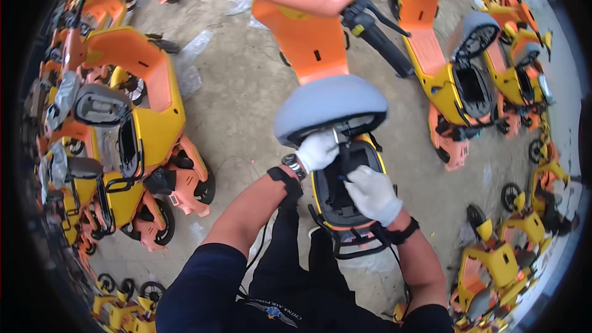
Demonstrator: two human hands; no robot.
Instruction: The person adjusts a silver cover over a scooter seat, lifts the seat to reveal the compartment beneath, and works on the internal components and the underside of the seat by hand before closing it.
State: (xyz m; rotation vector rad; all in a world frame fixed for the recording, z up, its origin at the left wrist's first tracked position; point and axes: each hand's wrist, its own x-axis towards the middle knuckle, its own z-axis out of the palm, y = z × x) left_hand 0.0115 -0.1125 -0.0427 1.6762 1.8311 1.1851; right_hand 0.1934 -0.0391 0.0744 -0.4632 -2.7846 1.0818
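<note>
A scooter stands in front of me with its grey seat (330, 106) tipped up, baring the black storage compartment (354, 216) under it. My left hand (317, 150), in a white glove with a watch at the wrist, is at the seat's underside by the hinge. Its fingers are curled closed beside a small shiny metal piece, and I cannot make out what they grip. Over the compartment's right side, my right hand (372, 194), also white-gloved, has its fingers bent together. Something small and dark bluish shows at its fingertips, too small to name.
Ahead are the scooter's orange front panel (311, 43) and its right handlebar (385, 40). A rear rack (364, 251) sticks out toward my legs. Other yellow and orange scooters (151, 86) line both sides, several with raised seats. Plastic wrapping (196, 46) lies on the concrete floor (231, 117).
</note>
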